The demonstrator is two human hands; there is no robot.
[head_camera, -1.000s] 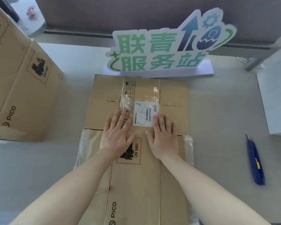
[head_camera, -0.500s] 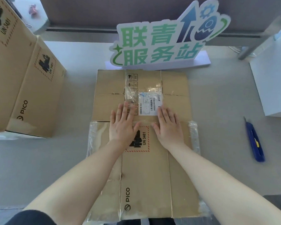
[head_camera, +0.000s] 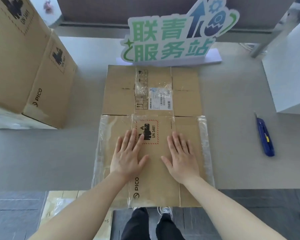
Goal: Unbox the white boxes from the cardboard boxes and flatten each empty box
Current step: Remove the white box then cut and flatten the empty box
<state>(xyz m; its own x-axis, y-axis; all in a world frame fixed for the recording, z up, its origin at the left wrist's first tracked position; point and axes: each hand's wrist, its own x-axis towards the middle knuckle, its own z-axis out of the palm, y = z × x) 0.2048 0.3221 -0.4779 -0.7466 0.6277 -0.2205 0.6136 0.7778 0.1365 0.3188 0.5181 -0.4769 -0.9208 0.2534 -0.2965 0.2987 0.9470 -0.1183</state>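
Brown flattened cardboard box point(head_camera: 152, 135) flat on grey tabletop point(head_camera: 232, 153); left hand point(head_camera: 128, 157), right hand point(head_camera: 181, 158) press it, fingers spread. Brown upright cardboard boxes point(head_camera: 24, 63) apparently left.

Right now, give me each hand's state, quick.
Left hand: open, flat, pressing on the flattened box.
Right hand: open, flat, pressing on the same box.

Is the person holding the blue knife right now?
No, the blue utility knife lies untouched on the table off to the right, while the left hand and right hand press flat on the flattened cardboard box.
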